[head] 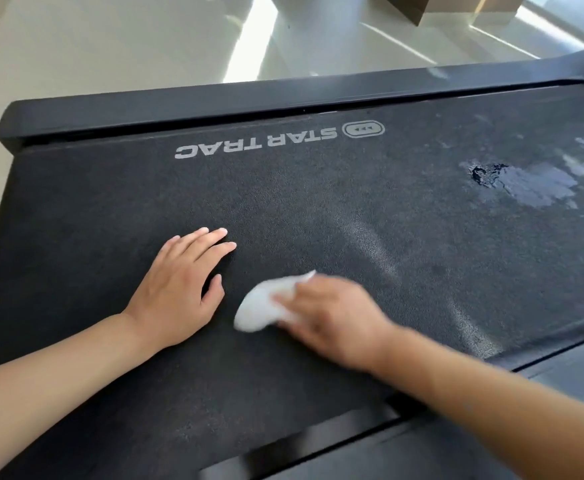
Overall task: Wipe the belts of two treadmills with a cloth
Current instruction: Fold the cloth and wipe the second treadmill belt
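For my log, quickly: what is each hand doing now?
Left hand: open, flat on the belt.
Right hand: holding the white cloth.

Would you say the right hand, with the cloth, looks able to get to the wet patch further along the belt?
Probably yes. The right hand grips the cloth on the belt, and only bare belt lies between it and the wet patch; the left hand rests on the other side.

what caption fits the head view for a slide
Right hand wipes a Star Trac treadmill belt with a white cloth; left hand rests flat; wet patch remains.
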Demonstrator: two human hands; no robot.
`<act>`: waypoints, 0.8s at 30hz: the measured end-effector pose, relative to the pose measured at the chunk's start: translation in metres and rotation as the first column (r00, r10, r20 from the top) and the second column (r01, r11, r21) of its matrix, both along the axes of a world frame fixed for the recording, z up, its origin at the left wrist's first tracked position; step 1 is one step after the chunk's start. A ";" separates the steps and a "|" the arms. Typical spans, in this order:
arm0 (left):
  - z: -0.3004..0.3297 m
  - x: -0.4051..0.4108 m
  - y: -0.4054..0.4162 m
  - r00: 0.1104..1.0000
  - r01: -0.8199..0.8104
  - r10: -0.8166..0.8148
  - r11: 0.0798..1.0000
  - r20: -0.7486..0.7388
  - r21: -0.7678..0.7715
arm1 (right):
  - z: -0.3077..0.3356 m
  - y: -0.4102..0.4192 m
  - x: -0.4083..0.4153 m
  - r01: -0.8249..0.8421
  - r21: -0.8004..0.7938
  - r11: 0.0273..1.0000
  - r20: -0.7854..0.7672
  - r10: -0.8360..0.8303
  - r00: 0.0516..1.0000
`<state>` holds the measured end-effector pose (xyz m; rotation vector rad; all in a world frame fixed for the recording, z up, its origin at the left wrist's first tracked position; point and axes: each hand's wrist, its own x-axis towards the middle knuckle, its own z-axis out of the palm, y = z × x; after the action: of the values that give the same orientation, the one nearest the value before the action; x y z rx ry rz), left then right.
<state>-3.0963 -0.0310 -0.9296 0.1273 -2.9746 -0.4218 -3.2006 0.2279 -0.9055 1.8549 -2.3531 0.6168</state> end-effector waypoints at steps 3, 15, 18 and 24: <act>0.000 0.001 0.000 1.000 -0.001 0.001 1.000 0.000 0.010 | 0.006 0.006 -0.105 0.447 -0.017 0.895 -0.034 -0.447 0.894; -0.002 -0.001 -0.002 1.000 0.015 -0.014 1.000 -0.017 0.022 | -0.007 -0.027 0.019 0.163 0.091 0.982 0.044 -0.167 0.985; -0.002 -0.001 -0.002 1.000 0.016 -0.016 1.000 -0.010 -0.002 | -0.010 -0.015 0.046 -0.085 0.126 0.988 -0.003 0.086 0.996; -0.002 0.001 0.014 0.989 0.147 -0.147 0.989 -0.018 -0.016 | -0.003 0.061 -0.118 0.627 0.027 0.779 -0.052 -0.625 0.779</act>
<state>-3.0953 -0.0169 -0.9314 -0.0976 -2.9780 -0.4154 -3.3187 0.2884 -0.9087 0.9447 -2.7335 0.4350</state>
